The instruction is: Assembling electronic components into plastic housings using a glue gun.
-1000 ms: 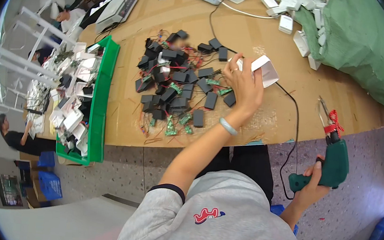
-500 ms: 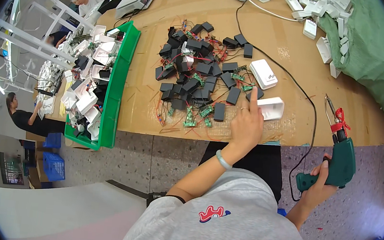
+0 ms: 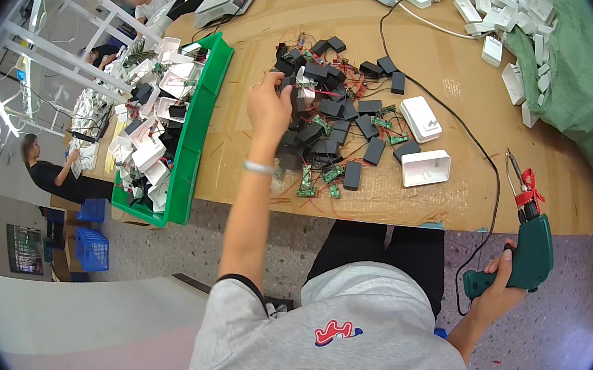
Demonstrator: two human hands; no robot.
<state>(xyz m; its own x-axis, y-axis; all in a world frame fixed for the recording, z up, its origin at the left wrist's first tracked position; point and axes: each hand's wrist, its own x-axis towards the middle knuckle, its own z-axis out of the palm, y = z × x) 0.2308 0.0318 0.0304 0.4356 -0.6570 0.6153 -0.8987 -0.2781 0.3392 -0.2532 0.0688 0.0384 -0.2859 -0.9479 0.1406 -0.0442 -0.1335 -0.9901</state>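
Note:
My left hand [image 3: 270, 111] reaches over the left side of a pile of black boxes [image 3: 331, 107]. Its fingers are bent, the thumb stands apart from them, and I see nothing held between them; the hand hides some boxes. Green circuit boards [image 3: 307, 182] and thin red wires lie among the boxes. Off the table's front edge at the right, my right hand [image 3: 498, 287] is closed round the grip of a green soldering gun [image 3: 534, 249]. Its metal tip points up, and red material is tied near the front. An open white case half [image 3: 426, 169] lies beside a white case [image 3: 420, 119].
At the left stands a green tray [image 3: 201, 123] full of white cases and parts. More white cases [image 3: 505, 19] lie by a green cloth [image 3: 577, 93] at far right. A black cord [image 3: 458, 118] crosses the cardboard-covered table [image 3: 239, 171]. Two other people are at the left.
My left hand has moved left from beside the open white case half to the pile's left side. Its pointing finger is now bent. The right hand still holds the soldering gun.

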